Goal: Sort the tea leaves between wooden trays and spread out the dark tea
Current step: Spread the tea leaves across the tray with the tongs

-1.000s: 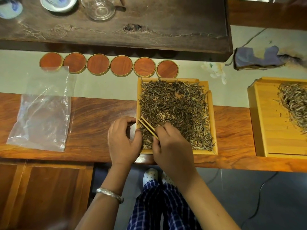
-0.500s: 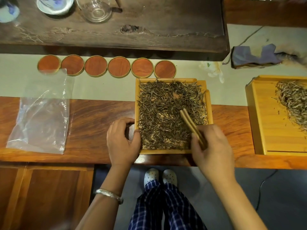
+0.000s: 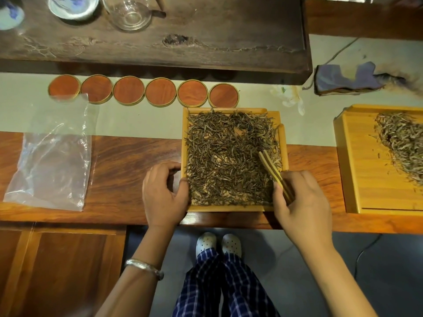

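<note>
The right hand [image 3: 304, 202] gripped the tongs [image 3: 275, 173], their tips resting in the dark tea [image 3: 229, 156] near the tray's [image 3: 229, 208] right edge. The left hand [image 3: 163, 193] clasped the tray's left rim, fingers curled round it. The tea lay spread across the tray. A second tray [image 3: 361, 170] of paler leaves [image 3: 402, 143] sat well apart to the right, and a bag [image 3: 52, 156] to the left.
</note>
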`<state>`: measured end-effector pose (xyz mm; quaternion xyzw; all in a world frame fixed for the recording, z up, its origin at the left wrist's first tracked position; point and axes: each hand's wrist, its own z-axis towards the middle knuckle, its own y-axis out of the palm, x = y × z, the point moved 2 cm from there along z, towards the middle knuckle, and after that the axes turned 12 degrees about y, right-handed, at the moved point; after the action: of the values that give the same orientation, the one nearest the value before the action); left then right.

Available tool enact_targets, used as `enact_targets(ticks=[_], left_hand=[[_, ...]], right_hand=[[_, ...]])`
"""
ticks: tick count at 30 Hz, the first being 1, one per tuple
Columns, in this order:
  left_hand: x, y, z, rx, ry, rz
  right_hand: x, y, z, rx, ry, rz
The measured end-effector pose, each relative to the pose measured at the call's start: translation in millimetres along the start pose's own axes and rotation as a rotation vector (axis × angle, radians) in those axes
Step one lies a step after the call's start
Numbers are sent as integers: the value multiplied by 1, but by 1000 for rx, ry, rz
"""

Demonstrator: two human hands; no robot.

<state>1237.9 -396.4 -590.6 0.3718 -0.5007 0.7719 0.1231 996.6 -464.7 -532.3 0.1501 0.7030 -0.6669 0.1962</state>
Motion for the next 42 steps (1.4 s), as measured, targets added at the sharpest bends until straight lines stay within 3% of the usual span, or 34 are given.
enact_targets(ticks=[11, 24, 33, 42], left_hand=[[1, -1, 0, -9, 5, 4], [0, 1, 0, -2, 7, 15], [1, 0, 0, -10, 11, 20], [2, 0, 1, -15, 15, 10]], right_hand=[[9, -2, -2, -35, 30, -119], [13, -3, 2, -42, 64, -102], [25, -16, 2, 73, 98, 5], [24, -6, 2, 14, 123, -45]])
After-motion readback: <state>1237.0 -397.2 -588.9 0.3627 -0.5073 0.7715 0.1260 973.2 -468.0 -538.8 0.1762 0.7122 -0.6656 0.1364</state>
